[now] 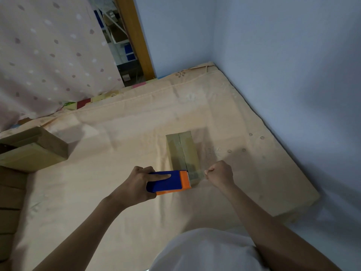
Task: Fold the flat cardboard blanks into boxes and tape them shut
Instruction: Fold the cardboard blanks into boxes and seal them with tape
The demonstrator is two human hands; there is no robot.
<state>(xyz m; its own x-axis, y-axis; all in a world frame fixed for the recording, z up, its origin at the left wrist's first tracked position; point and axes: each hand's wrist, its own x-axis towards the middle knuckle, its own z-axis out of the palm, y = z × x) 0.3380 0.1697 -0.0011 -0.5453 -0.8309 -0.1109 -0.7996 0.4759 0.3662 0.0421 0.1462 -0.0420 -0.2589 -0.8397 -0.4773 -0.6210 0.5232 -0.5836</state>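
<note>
A small folded cardboard box (181, 149) lies on the peach mattress (121, 133), its top flaps closed with a seam down the middle. My left hand (136, 182) grips a blue and orange tape dispenser (168, 182) at the box's near end. A strip of clear tape (197, 175) stretches from the dispenser's orange edge across the near end to my right hand (220, 175), which pinches the tape's free end with curled fingers.
Folded cardboard boxes (33, 149) sit at the left edge, with a stack of brown cardboard (9, 208) below them. A dotted curtain (48, 55) hangs at the left. Blue walls (273, 65) border the mattress at the back and right.
</note>
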